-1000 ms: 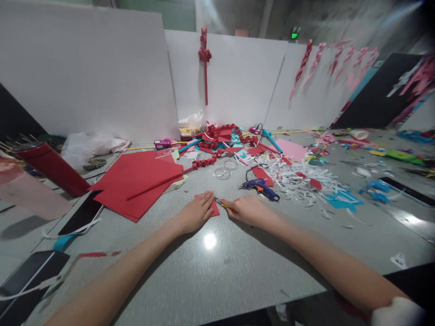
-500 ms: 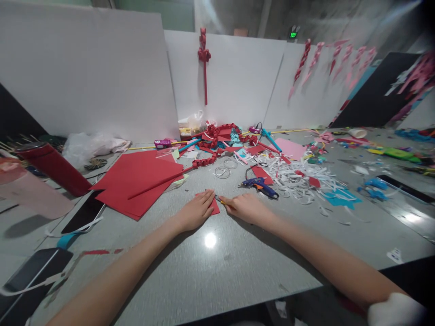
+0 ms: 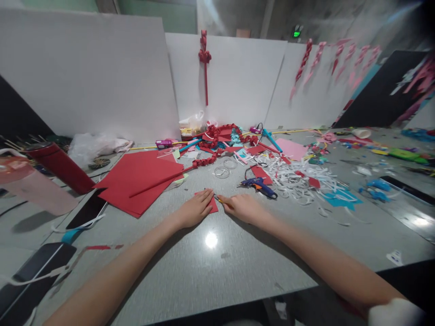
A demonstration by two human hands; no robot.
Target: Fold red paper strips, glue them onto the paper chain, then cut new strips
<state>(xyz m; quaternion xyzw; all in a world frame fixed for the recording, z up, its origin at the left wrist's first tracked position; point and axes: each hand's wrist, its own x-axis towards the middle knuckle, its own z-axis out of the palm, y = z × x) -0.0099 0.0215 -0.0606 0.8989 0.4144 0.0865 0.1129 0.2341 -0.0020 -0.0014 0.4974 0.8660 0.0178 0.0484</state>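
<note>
A small piece of red paper (image 3: 214, 207) lies on the grey table (image 3: 190, 271), partly covered by my left hand (image 3: 196, 209). That hand rests flat on it with its fingers stretched out. My right hand (image 3: 240, 207) is closed around a thin yellow tool (image 3: 220, 199), whose dark tip is at the right edge of the red paper, beside my left fingertips. Whether the tip touches the paper is too small to tell.
Large red sheets (image 3: 142, 176) lie at the left, near a red bottle (image 3: 61, 167) and a pink bottle (image 3: 37, 185). Beyond my right hand are a blue glue gun (image 3: 260, 185) and white paper strips (image 3: 292, 176). White panels (image 3: 231, 77) stand behind.
The view has shifted slightly. Both hands stay in nearly the same place on the table, with the left still on the red paper and the right still holding the tool.
</note>
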